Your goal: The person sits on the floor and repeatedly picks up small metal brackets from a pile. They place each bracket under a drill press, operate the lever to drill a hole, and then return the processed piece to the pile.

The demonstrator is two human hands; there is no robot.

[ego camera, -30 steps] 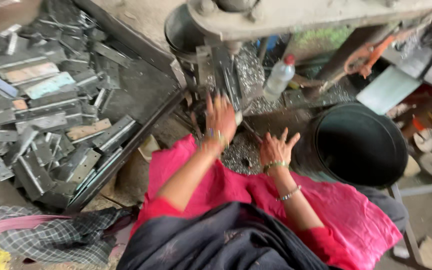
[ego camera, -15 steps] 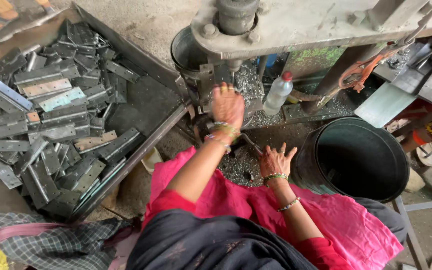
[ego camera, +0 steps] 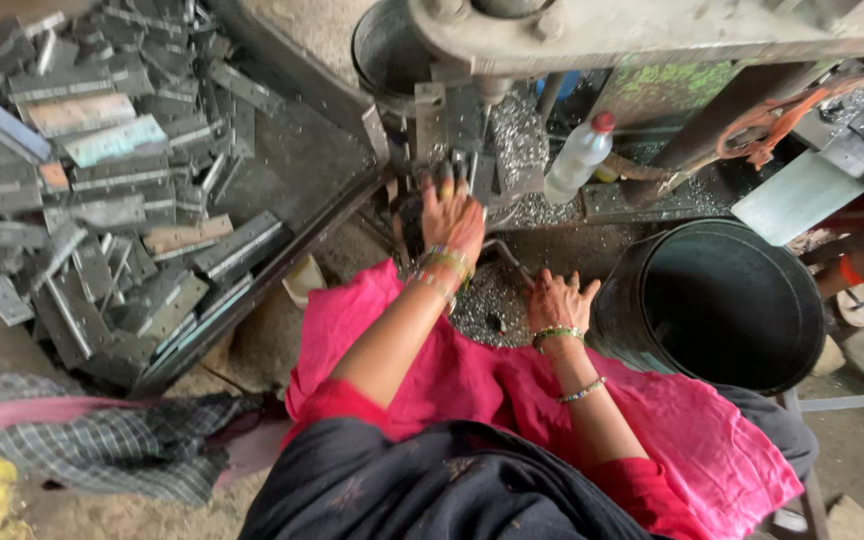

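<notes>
Reaching forward, the left hand (ego camera: 452,215) is laid against the press (ego camera: 462,120), fingers spread and closed on nothing visible. The right hand (ego camera: 557,300) is rested open on a pile of small metal pieces (ego camera: 492,300) just below it. A black bucket (ego camera: 722,300) is seen beside the right hand, a tray of metal strips (ego camera: 102,180) to the left.

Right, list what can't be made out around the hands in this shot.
- Head view: whatever the left hand touches at the press is hidden under its fingers.
- The right hand covers the end of the bent rod; grip unclear.
- Metal chips are too small to tell apart.
- The bucket interior is dark; contents unseen.
- The press is cut off by the top edge.
</notes>
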